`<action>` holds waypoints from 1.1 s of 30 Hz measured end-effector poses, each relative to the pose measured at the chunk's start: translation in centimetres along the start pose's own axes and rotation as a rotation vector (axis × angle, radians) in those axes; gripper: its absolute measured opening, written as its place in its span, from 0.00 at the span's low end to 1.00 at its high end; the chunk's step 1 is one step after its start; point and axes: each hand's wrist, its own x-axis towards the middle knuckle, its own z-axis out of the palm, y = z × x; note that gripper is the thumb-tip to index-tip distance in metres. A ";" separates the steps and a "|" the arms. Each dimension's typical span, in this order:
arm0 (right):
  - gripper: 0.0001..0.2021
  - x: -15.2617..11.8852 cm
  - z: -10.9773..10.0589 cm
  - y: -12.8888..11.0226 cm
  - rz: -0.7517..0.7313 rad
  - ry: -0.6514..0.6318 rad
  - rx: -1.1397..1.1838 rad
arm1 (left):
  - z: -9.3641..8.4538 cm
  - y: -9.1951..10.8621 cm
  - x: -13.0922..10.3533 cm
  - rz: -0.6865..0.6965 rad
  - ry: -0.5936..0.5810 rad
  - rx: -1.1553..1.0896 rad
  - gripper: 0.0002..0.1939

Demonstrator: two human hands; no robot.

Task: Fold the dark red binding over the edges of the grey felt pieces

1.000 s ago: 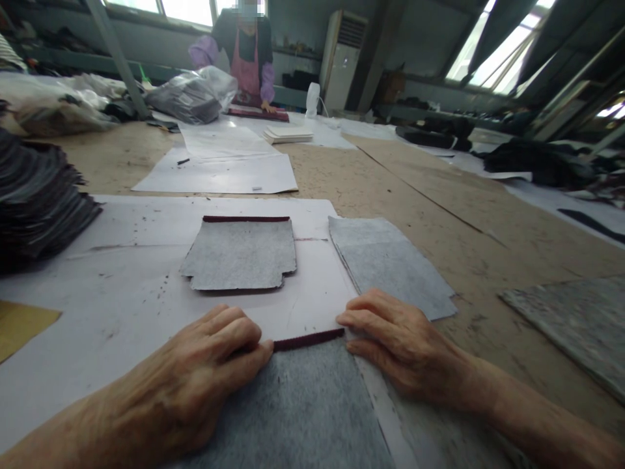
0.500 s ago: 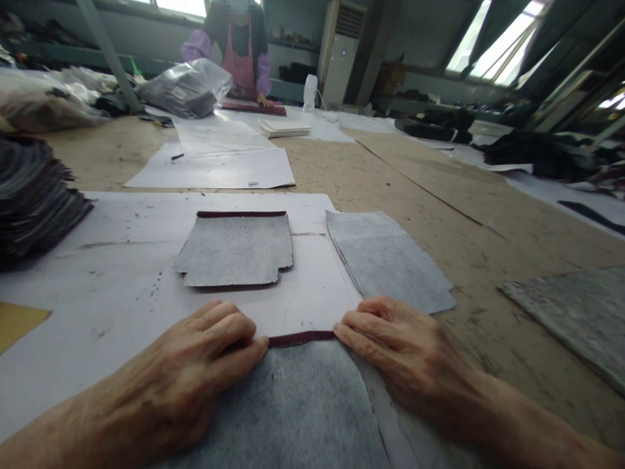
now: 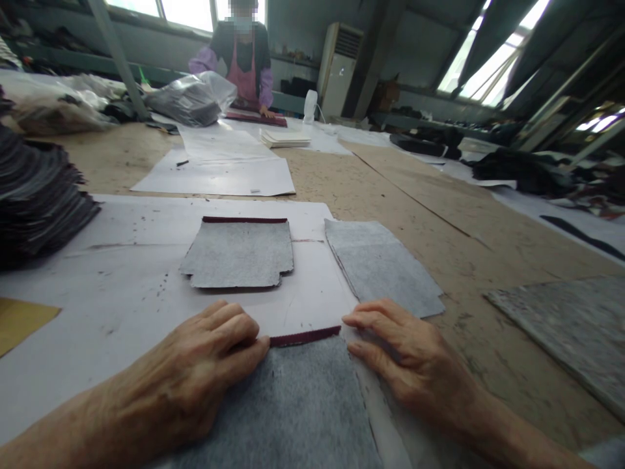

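A grey felt-like fabric piece (image 3: 303, 404) lies in front of me, its far edge turned over into a narrow maroon strip (image 3: 305, 337). My left hand (image 3: 195, 371) is closed, with thumb and fingers pressed on the left end of that strip. At the other end, my right hand (image 3: 410, 358) has its thumb and forefinger apart beside the piece's corner, holding nothing. Beyond my hands lies a similar grey piece (image 3: 239, 254) with a maroon far edge and notched lower corners. A few layered grey pieces (image 3: 383, 267) rest just past my right hand.
White paper (image 3: 131, 221) covers part of the brown table (image 3: 415, 241). A tall stack of dark fabric pieces (image 3: 39, 202) stands at left, near a yellow sheet (image 3: 24, 322). A grey slab (image 3: 566, 332) lies at right. Across the table stands a person (image 3: 244, 71) by a plastic-wrapped bundle (image 3: 195, 98).
My right thumb and forefinger have parted and come off the right end of the maroon strip, uncovering the corner. My left hand stays on its end. The view has tilted up slightly.
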 end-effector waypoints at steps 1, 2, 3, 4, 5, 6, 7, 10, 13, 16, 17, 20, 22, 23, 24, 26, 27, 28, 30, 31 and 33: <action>0.07 -0.1 0.0 -0.2 0.012 0.025 -0.007 | 0.0 -0.1 0.0 0.005 0.005 0.004 0.20; 0.08 -0.1 0.1 -0.4 0.017 0.057 -0.020 | 0.1 -0.1 0.0 0.008 0.005 0.005 0.20; 0.08 -0.1 0.1 -0.6 0.011 0.091 -0.039 | 0.1 -0.2 0.0 0.008 0.002 0.005 0.20; 0.09 0.0 0.0 -0.7 -0.008 0.121 -0.068 | 0.1 -0.2 0.0 0.007 -0.004 0.004 0.20; 0.09 0.1 0.0 -0.9 -0.044 0.145 -0.105 | 0.1 -0.2 0.0 0.008 -0.007 0.002 0.20; 0.10 0.4 0.0 -1.1 -0.090 0.159 -0.147 | 0.1 -0.1 0.0 0.007 -0.007 0.002 0.19; 0.11 0.6 0.0 -1.4 -0.146 0.166 -0.183 | 0.1 -0.1 0.0 0.009 -0.004 0.002 0.19; 0.13 1.5 1.0 -2.5 -0.311 0.141 -0.188 | 0.0 0.0 0.0 0.017 -0.007 0.002 0.17; 0.15 1.9 2.9 -3.8 -0.365 0.061 -0.121 | 0.1 0.0 -0.1 0.023 -0.024 0.011 0.15; 0.17 1.8 4.5 -4.5 -0.368 0.019 -0.123 | 0.2 -0.2 -0.4 0.012 -0.059 0.013 0.14; 0.17 1.7 4.8 -4.5 -0.378 0.022 -0.128 | 0.1 -0.3 -0.5 0.006 -0.067 0.005 0.14; 0.17 1.5 4.9 -4.3 -0.412 0.055 -0.146 | -0.2 -0.7 -1.0 -0.037 -0.056 -0.060 0.17; 0.17 1.6 4.7 -4.1 -0.427 0.073 -0.170 | -0.8 -1.1 -1.3 -0.085 -0.031 -0.112 0.17; 0.17 1.6 4.6 -4.1 -0.433 0.083 -0.184 | -1.1 -1.2 -1.5 -0.100 -0.016 -0.130 0.16; 0.17 1.7 4.6 -4.1 -0.437 0.088 -0.197 | -1.4 -1.4 -1.6 -0.108 -0.009 -0.139 0.16; 0.17 1.8 4.5 -4.1 -0.444 0.093 -0.216 | -1.9 -1.7 -1.8 -0.097 -0.004 -0.140 0.14; 0.17 1.8 4.5 -4.1 -0.448 0.089 -0.224 | -2.1 -1.8 -1.9 -0.088 -0.010 -0.133 0.14; 0.17 1.8 4.5 -4.2 -0.452 0.081 -0.233 | -2.2 -1.9 -2.0 -0.082 -0.017 -0.119 0.14; 0.18 1.7 4.5 -4.2 -0.459 0.056 -0.255 | -2.4 -1.8 -2.0 -0.068 -0.029 -0.082 0.15; 0.18 1.7 4.5 -4.2 -0.462 0.042 -0.266 | -2.5 -1.8 -2.0 -0.066 -0.040 -0.061 0.15; 0.19 1.8 4.3 -4.3 -0.467 0.003 -0.287 | -2.4 -1.6 -1.9 -0.066 -0.077 -0.024 0.15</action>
